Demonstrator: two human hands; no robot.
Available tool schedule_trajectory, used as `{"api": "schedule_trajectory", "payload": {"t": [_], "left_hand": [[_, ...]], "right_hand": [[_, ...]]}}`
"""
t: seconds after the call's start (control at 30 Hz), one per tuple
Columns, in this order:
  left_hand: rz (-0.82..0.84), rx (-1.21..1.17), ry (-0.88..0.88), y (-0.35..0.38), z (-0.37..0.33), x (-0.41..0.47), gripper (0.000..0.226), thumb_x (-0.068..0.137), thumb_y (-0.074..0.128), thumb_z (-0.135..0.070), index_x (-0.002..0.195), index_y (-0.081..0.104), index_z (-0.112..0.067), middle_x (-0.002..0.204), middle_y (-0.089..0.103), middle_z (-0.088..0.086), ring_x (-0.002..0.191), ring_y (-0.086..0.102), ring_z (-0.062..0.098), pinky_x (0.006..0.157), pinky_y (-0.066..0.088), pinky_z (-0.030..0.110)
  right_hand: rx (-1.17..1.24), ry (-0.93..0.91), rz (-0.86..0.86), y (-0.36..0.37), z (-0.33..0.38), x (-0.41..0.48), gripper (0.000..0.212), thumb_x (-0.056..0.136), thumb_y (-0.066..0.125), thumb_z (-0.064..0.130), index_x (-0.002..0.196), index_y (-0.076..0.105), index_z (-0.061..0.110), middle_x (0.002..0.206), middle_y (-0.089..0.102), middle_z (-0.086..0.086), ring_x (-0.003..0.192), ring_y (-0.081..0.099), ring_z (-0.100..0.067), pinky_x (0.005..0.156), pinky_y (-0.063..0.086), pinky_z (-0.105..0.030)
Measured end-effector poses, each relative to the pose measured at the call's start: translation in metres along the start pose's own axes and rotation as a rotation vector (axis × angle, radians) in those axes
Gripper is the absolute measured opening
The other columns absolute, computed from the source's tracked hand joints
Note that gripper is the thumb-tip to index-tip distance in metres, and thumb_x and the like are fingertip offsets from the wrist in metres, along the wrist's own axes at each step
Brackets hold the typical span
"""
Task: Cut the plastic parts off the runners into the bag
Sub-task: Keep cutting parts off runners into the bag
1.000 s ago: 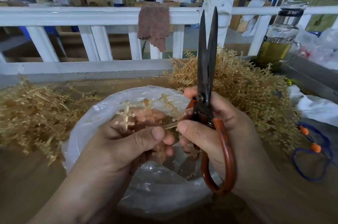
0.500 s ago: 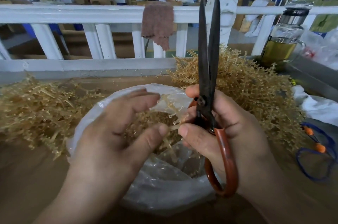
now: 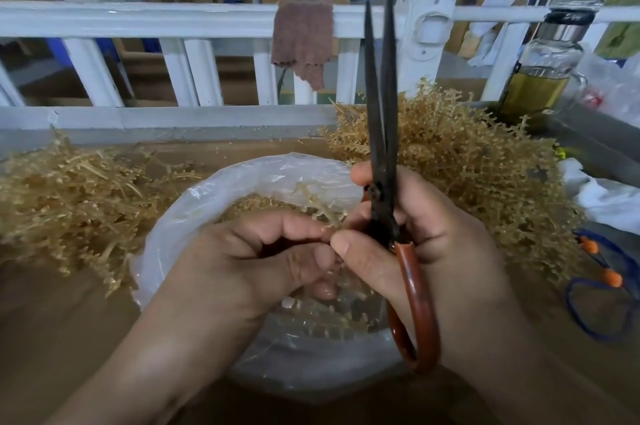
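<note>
My right hand [image 3: 426,251] grips dark scissors [image 3: 381,133] with red-brown handles, blades together and pointing up. My left hand [image 3: 249,261] has its fingers curled, pinching the stem of a small tan runner [image 3: 318,204] right beside my right thumb. Both hands hover over an open clear plastic bag [image 3: 194,213] that holds cut tan parts. A pile of tan runners [image 3: 478,175] lies behind my right hand. Another pile of tan pieces [image 3: 69,196] lies to the left.
A white railing [image 3: 173,22] with a brown cloth [image 3: 303,39] draped on it runs along the far edge. A glass bottle [image 3: 543,74] stands at the back right. White plastic [image 3: 602,196] and a blue cord [image 3: 602,289] with orange beads lie at right.
My left hand went from holding a runner, to opening its fingers over the bag, to pinching a small runner again. The scissors stayed upright and shifted slightly.
</note>
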State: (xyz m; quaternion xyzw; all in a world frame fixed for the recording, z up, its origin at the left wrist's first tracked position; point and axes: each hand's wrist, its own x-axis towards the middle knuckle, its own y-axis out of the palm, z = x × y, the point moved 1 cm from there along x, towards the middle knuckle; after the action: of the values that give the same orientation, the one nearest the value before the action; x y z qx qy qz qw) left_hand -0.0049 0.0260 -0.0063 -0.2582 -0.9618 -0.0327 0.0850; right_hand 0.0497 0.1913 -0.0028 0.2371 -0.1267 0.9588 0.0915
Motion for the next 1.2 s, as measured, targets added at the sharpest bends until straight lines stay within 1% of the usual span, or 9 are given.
{"api": "schedule_trajectory", "payload": {"t": [0.1, 0.3, 0.4, 0.5, 0.6, 0.67, 0.83, 0.97, 1.2], "left_hand": [[-0.051, -0.097, -0.032, -0.008, 0.003, 0.002, 0.029, 0.061, 0.090, -0.025, 0.085, 0.080, -0.013, 0.075, 0.071, 0.012, 0.053, 0.061, 0.018, 0.054, 0.052, 0.021], [-0.211, -0.207, -0.047, -0.030, 0.006, 0.008, 0.041, 0.057, 0.091, -0.040, 0.083, 0.077, -0.013, 0.081, 0.068, 0.007, 0.056, 0.054, 0.012, 0.054, 0.049, 0.021], [-0.282, -0.218, 0.017, -0.034, 0.003, 0.009, 0.028, 0.060, 0.090, -0.038, 0.071, 0.074, -0.019, 0.071, 0.063, -0.001, 0.054, 0.051, 0.007, 0.055, 0.048, 0.019], [-0.335, -0.241, 0.050, -0.037, 0.002, 0.010, 0.015, 0.066, 0.084, -0.028, 0.065, 0.070, -0.020, 0.066, 0.060, -0.005, 0.054, 0.047, 0.008, 0.065, 0.047, 0.026], [-0.359, -0.219, 0.073, -0.041, -0.001, 0.009, 0.017, 0.066, 0.088, -0.024, 0.067, 0.071, -0.021, 0.067, 0.061, -0.007, 0.053, 0.047, 0.008, 0.052, 0.045, 0.018], [-0.372, -0.215, 0.090, -0.043, 0.000, 0.010, 0.012, 0.069, 0.084, -0.020, 0.068, 0.072, -0.022, 0.069, 0.062, -0.005, 0.055, 0.048, 0.009, 0.050, 0.045, 0.017], [-0.368, -0.229, 0.123, -0.048, 0.003, 0.013, 0.013, 0.066, 0.079, -0.028, 0.070, 0.068, -0.021, 0.072, 0.058, 0.007, 0.063, 0.053, 0.018, 0.062, 0.046, 0.028], [-0.346, -0.256, 0.119, -0.048, 0.003, 0.015, 0.012, 0.066, 0.079, -0.024, 0.068, 0.067, -0.022, 0.076, 0.066, 0.003, 0.070, 0.064, 0.017, 0.070, 0.054, 0.033], [-0.373, -0.290, 0.110, -0.045, 0.005, 0.015, 0.013, 0.078, 0.068, -0.016, 0.067, 0.068, -0.023, 0.081, 0.068, 0.009, 0.070, 0.066, 0.022, 0.068, 0.059, 0.036]], "right_hand": [[0.001, 0.065, 0.016, -0.004, 0.003, 0.002, 0.043, 0.078, 0.074, 0.035, 0.118, 0.060, 0.038, 0.085, 0.067, 0.003, 0.069, 0.069, -0.011, 0.064, 0.055, -0.018], [-0.099, 0.131, 0.014, -0.012, 0.001, 0.008, 0.045, 0.072, 0.068, 0.048, 0.117, 0.059, 0.044, 0.083, 0.068, 0.004, 0.066, 0.069, -0.009, 0.060, 0.054, -0.015], [-0.248, 0.144, 0.092, -0.014, 0.000, 0.010, 0.045, 0.069, 0.062, 0.061, 0.113, 0.055, 0.054, 0.086, 0.067, 0.009, 0.070, 0.068, -0.006, 0.060, 0.055, -0.022], [-0.343, 0.173, 0.183, -0.016, -0.001, 0.013, 0.041, 0.071, 0.057, 0.077, 0.108, 0.051, 0.061, 0.090, 0.065, 0.014, 0.076, 0.066, 0.000, 0.064, 0.050, -0.018], [-0.411, 0.207, 0.272, -0.019, -0.001, 0.015, 0.065, 0.064, 0.052, 0.086, 0.121, 0.047, 0.056, 0.091, 0.065, 0.021, 0.079, 0.065, 0.005, 0.062, 0.049, -0.015], [-0.468, 0.214, 0.312, -0.021, -0.001, 0.016, 0.073, 0.061, 0.049, 0.090, 0.126, 0.044, 0.056, 0.093, 0.063, 0.028, 0.082, 0.064, 0.009, 0.063, 0.047, -0.016], [-0.559, 0.226, 0.406, -0.025, 0.003, 0.016, 0.064, 0.063, 0.051, 0.088, 0.120, 0.040, 0.063, 0.093, 0.063, 0.026, 0.078, 0.063, 0.008, 0.064, 0.053, -0.024], [-0.636, 0.208, 0.443, -0.022, 0.004, 0.015, 0.061, 0.063, 0.048, 0.088, 0.117, 0.041, 0.062, 0.093, 0.061, 0.026, 0.077, 0.061, 0.007, 0.060, 0.049, -0.016], [-0.690, 0.198, 0.480, -0.020, 0.005, 0.013, 0.049, 0.069, 0.050, 0.084, 0.109, 0.046, 0.055, 0.089, 0.060, 0.023, 0.074, 0.060, 0.005, 0.056, 0.044, -0.014]]}}
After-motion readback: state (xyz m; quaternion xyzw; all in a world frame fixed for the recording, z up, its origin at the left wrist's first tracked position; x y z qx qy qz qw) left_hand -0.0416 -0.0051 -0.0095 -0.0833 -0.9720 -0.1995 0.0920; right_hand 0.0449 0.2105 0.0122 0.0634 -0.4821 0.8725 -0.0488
